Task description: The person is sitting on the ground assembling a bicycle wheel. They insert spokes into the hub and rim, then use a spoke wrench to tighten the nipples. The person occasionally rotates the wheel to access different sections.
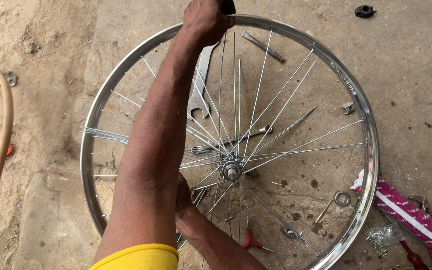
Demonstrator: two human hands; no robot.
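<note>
A shiny steel bicycle wheel rim (371,135) lies flat on the concrete floor, with thin spokes running to a hub (231,170) in its middle. My left hand (203,20) reaches across to the far side and is closed over the rim's top edge; a dark object shows beside its fingers. My right hand (183,192) sits low among the spokes just left of the hub. It is mostly hidden behind my left forearm, so what it holds cannot be seen. A bundle of loose spokes (103,134) pokes out past the rim on the left.
Under the spokes lie an open-ended spanner (201,80), a metal rod (262,46) and a red-handled tool (251,242). A pink package (411,210) and a small bag of parts (383,235) sit at the right. A tan hose (2,145) curves along the left.
</note>
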